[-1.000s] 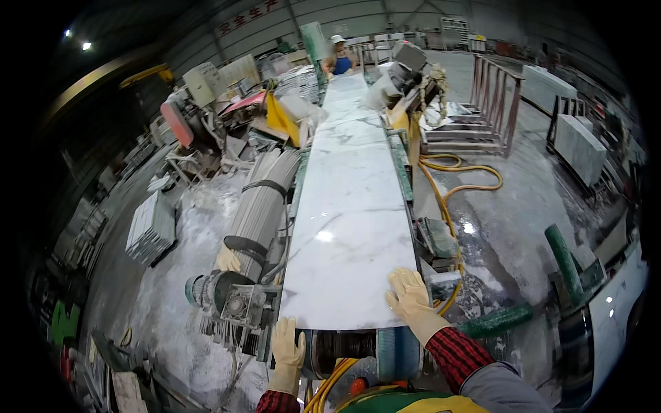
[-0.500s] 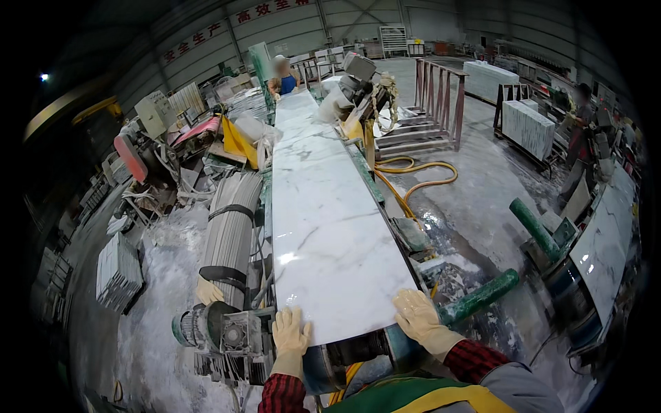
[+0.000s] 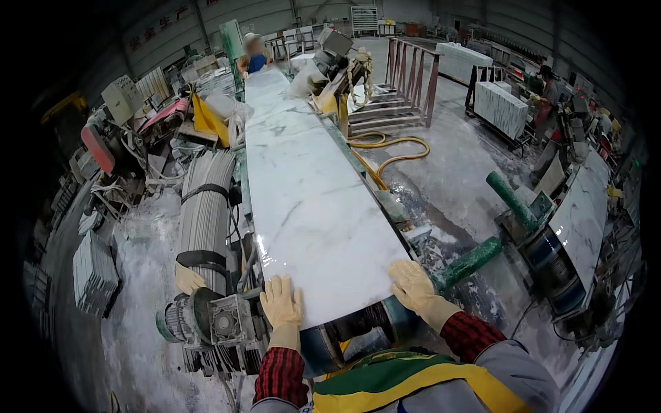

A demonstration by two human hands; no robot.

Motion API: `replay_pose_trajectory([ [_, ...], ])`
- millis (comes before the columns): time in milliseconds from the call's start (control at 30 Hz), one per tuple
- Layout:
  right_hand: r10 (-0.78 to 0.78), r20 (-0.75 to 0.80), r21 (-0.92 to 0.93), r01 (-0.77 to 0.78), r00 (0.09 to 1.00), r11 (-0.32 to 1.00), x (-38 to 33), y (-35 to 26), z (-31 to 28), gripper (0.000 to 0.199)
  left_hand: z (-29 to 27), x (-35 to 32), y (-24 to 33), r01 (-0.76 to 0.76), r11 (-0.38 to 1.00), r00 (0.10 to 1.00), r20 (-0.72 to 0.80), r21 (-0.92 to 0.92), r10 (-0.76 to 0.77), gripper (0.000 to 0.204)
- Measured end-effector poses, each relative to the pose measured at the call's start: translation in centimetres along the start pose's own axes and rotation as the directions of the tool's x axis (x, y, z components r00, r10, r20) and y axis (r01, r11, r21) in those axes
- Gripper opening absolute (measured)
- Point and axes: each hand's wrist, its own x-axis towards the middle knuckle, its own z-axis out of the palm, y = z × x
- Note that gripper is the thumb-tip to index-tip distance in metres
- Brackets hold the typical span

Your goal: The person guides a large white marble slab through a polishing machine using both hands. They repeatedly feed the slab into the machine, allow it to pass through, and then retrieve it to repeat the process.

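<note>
I see the long white marble slab [image 3: 310,199] with grey veins lying flat on the machine bed, running from just in front of me away toward the far end of the hall. Its near edge sits over a dark roller [image 3: 358,323] right above my chest. My left hand [image 3: 281,303], in a pale yellow work glove, lies palm down on the near left corner of the slab, fingers straight and held close together, clamped on nothing. My right hand [image 3: 413,288], gloved the same, rests flat on the near right corner, fingers a little spread and bent over the edge, also gripping nothing.

Just left of my left hand I see a grey gear motor [image 3: 206,320], with another pale glove [image 3: 187,279] lying on it. Beyond that a bundle of grey ribbed strips [image 3: 205,210] bound with black straps lies along the slab's left side. To the right, a green roller [image 3: 468,261] points at my right hand, and a yellow hose [image 3: 385,155] loops over the wet floor. At the slab's far end stands a person in a blue top [image 3: 256,62]. A second veined slab [image 3: 585,213] lies on a machine well off to my right.
</note>
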Motion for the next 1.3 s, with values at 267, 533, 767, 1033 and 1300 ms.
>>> replay_pose_trajectory([
  [267,0.040,0.021,0.053,-0.041,0.999,0.998,-0.5,-0.3,0.2,0.049,-1.3,-0.9,0.3,-0.003,1.000,1.000,-0.015,-0.020,0.003,0.057],
  [533,0.082,0.072,0.048,-0.086,0.994,0.995,-1.3,-0.2,0.2,0.049,-1.0,-1.3,0.6,0.045,0.997,0.999,-0.007,-0.066,-0.046,0.055],
  [767,0.064,0.027,0.142,-0.068,0.998,0.988,-0.8,-0.9,-1.1,0.048,-0.3,-1.7,-0.1,0.032,0.998,0.999,-0.037,-0.050,-0.034,0.055],
  [1033,0.041,-0.001,0.113,-0.040,0.999,0.993,-1.2,-1.1,-1.6,0.047,-1.1,-1.0,0.3,0.027,0.998,1.000,0.004,-0.063,-0.027,0.054],
  [1300,0.044,0.031,0.167,-0.048,0.999,0.985,-1.4,-0.9,-1.7,0.048,0.3,-0.8,-0.7,-0.007,0.996,0.997,-0.079,-0.088,0.000,0.052],
])
